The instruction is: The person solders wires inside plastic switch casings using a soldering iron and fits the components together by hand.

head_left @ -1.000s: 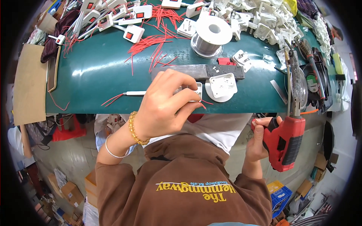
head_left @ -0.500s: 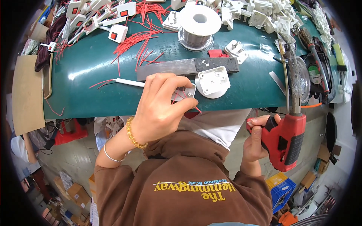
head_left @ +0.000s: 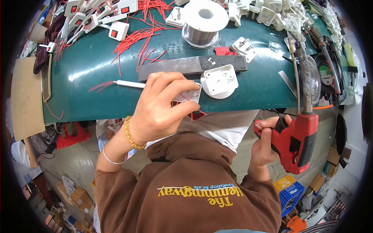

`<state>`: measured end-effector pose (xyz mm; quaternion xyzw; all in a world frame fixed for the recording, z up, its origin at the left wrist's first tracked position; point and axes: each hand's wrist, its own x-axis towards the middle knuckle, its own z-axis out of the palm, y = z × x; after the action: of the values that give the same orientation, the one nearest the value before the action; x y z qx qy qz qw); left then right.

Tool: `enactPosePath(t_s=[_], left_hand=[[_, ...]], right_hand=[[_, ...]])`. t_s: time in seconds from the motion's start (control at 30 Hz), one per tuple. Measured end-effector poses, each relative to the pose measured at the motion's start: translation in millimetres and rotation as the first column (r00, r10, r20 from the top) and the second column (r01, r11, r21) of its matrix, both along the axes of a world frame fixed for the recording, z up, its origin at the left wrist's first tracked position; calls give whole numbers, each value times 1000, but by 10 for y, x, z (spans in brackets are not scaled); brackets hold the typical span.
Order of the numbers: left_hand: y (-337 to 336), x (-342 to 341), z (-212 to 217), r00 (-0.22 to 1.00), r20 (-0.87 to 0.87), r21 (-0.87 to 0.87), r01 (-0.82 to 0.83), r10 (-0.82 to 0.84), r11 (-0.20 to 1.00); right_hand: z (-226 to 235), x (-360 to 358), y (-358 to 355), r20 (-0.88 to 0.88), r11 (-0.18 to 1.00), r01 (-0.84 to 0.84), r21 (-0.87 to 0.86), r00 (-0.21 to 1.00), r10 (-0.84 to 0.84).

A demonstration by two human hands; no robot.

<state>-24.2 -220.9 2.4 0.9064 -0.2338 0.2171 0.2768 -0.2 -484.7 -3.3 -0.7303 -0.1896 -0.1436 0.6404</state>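
My left hand [head_left: 155,105] is closed by thumb and fingers around a small white plastic housing [head_left: 194,95] at the table's near edge; the hand covers much of it. Thin red wires [head_left: 202,112] stick out by my thumb. From the housing's side a white cable [head_left: 130,84] runs left and ends in bare red leads [head_left: 101,86]. My right hand [head_left: 264,143] grips a red and black soldering gun [head_left: 297,145], its long metal barrel pointing away over the table. Just right of the held housing, an open white plug shell [head_left: 221,79] rests on a round white piece.
Behind the left hand lies a dark metal bar [head_left: 171,69]. Farther back are a spool of solder wire [head_left: 201,37], loose red wires [head_left: 136,39], white boxes with red switches [head_left: 118,31] and piled white plug parts [head_left: 268,15]. A soldering iron [head_left: 330,64] sits at the right.
My left hand and the housing have shifted slightly left. More red wire shows below the housing. The soldering gun has moved a little right, still in my right hand.
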Motion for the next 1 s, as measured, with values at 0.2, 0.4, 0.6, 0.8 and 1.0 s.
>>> enactPosePath(t_s=[0.2, 0.4, 0.6, 0.8, 1.0], left_hand=[[-130, 30, 33, 996, -8, -27, -91, 90, 996], [-320, 116, 242, 910, -396, -536, -341, 126, 772], [-466, 341, 195, 905, -406, -531, -347, 127, 774], [-551, 382, 137, 887, -387, -500, -432, 253, 751], [-556, 361, 111, 891, -368, -513, -433, 265, 741]], right_hand=[[12, -9, -31, -18, 1000, -19, 24, 1000, 19], [161, -14, -288, -132, 991, -131, 1, 983, 130], [537, -12, -720, -305, 978, -195, 80, 929, 210], [824, 197, -693, -523, 950, -311, -28, 814, 251], [976, 377, -702, -523, 945, -318, -72, 819, 236]])
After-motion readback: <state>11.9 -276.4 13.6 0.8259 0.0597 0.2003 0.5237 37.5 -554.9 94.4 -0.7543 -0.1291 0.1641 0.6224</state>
